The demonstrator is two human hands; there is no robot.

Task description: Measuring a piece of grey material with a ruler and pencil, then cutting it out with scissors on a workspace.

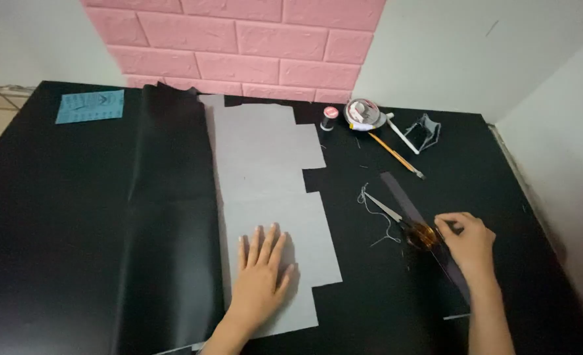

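Biggest worry I see here: my left hand point(262, 273) is lying flat, fingers spread, on the grey pattern piece point(271, 204), and that's all that pins it to the black fabric point(166, 217) underneath. My attention is off to the right on the scissors point(403, 223), so I reckon the palm could drag the grey sheet out of line with the fabric edge. My right hand point(469, 243) has its fingers curled at the amber handles of the scissors, which lie on the table point(48, 217); I can't tell whether it really grips them. The blades point to the upper left, near a loose white thread point(373, 213) that could snag.

The pattern piece is pale grey, flat and stepped along its right edge, running from centre top down to the lower middle of the frame. Behind sit a thread spool point(329, 118), a tape roll point(362, 113) and a pencil point(396, 154).
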